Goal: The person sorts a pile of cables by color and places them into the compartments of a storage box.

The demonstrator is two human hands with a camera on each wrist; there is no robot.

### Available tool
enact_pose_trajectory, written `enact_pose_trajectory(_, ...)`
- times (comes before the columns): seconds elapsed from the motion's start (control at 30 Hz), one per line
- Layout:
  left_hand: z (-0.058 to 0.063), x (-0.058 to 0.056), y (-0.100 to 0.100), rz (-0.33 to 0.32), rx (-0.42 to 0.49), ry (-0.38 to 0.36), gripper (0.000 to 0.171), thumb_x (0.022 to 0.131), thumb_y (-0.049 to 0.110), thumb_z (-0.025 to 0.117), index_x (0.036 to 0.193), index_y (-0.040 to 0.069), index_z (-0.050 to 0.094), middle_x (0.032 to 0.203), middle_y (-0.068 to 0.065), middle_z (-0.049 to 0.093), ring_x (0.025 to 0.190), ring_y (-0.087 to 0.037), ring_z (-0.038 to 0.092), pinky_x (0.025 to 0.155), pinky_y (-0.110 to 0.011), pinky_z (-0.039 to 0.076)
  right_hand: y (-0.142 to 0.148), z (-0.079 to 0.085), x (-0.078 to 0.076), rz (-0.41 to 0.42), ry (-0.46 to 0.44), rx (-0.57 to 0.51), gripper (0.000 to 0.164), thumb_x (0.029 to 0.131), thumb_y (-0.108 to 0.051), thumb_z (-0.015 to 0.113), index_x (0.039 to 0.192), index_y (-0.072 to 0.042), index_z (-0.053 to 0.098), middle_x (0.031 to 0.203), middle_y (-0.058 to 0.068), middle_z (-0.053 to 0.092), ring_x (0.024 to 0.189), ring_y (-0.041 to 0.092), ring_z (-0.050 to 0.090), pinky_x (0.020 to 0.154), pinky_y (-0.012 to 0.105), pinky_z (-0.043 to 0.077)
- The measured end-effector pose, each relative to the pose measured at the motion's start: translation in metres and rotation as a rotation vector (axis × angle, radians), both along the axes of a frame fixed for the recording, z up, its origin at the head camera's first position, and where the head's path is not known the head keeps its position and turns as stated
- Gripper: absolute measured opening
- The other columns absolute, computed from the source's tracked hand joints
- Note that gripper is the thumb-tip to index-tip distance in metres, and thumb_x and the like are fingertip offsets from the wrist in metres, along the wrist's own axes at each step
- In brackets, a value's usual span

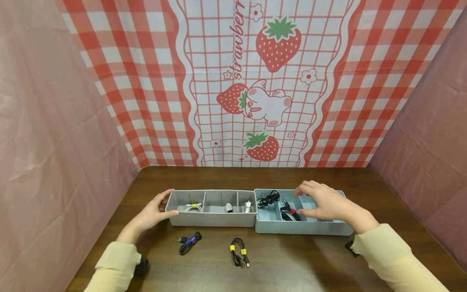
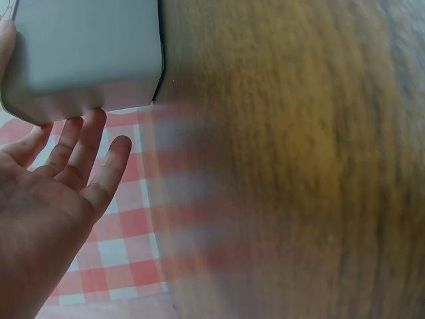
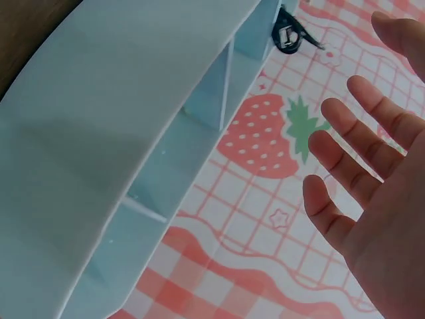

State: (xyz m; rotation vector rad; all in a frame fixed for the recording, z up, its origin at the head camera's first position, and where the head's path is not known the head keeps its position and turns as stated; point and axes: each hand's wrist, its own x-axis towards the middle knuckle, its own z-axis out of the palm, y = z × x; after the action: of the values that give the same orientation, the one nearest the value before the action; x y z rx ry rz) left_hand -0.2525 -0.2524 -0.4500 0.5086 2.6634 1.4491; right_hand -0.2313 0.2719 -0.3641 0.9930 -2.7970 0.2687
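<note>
My left hand (image 1: 153, 211) is at the left end of the grey divided box (image 1: 213, 220). Its fingertips touch the end wall in the left wrist view, and the thumb lies by the front rim corner. Inside that box are a white cable with a yellow tie (image 1: 194, 207), a coiled white cable (image 1: 228, 207) and a white plug (image 1: 248, 206). Over the light blue divided box (image 1: 303, 228) hovers my right hand (image 1: 324, 201), fingers spread and holding nothing. Near its thumb, a black cable with a red tie (image 1: 292, 212) lies in a compartment; a black cable bundle (image 1: 269, 198) sits left of that.
On the wooden table (image 1: 204, 275) before the boxes lie a black cable with a purple tie (image 1: 190, 242) and a black cable with yellow ties (image 1: 238, 252). The boxes stand end to end. A red checked strawberry cloth (image 1: 233, 148) hangs behind, with pink cloth at both sides.
</note>
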Motion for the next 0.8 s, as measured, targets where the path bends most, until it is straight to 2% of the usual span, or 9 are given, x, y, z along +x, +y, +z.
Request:
enact_pose_trajectory(0.23,-0.001,0.001,0.0,0.008,-0.003,0.007,0.078,0.085,0.022,0.072,0.145,-0.002,0.028,0.136,-0.028,0.039,0.117,-0.039,0.048,0.088,-0.04,0.047,-0.01,0.002,0.009,0.024,0.102,-0.054,0.041,0.074,-0.038,0.079,0.105,-0.019,0.062,0.103,-0.006,0.058,0.092,0.013,0.056,0.076,0.04,0.049)
enact_pose_trajectory(0.43,-0.002,0.0,0.001,0.0,0.022,0.011,0.079,0.083,0.019,0.073,0.144,-0.004,0.029,0.132,-0.028,0.042,0.114,-0.04,0.051,0.085,-0.034,0.049,-0.023,0.006,0.022,-0.001,0.095,-0.108,0.041,0.076,-0.035,0.078,0.108,-0.017,0.061,0.104,-0.005,0.059,0.095,0.012,0.056,0.078,0.039,0.05)
enact_pose_trajectory(0.63,-0.002,0.0,0.001,0.003,0.029,0.02,0.077,0.083,0.017,0.073,0.143,-0.005,0.03,0.131,-0.029,0.043,0.113,-0.04,0.051,0.086,-0.041,0.049,-0.036,0.007,0.033,0.031,0.111,-0.134,0.038,0.077,-0.034,0.077,0.108,-0.019,0.06,0.105,-0.008,0.057,0.098,0.011,0.056,0.077,0.038,0.05)
enact_pose_trajectory(0.8,-0.001,0.001,0.002,0.007,0.031,0.014,0.077,0.083,0.016,0.073,0.144,-0.003,0.029,0.133,-0.029,0.042,0.114,-0.04,0.05,0.087,-0.042,0.048,-0.046,0.005,0.04,0.028,0.12,-0.143,0.039,0.078,-0.036,0.076,0.109,-0.018,0.06,0.106,-0.006,0.057,0.099,0.012,0.055,0.081,0.042,0.049)
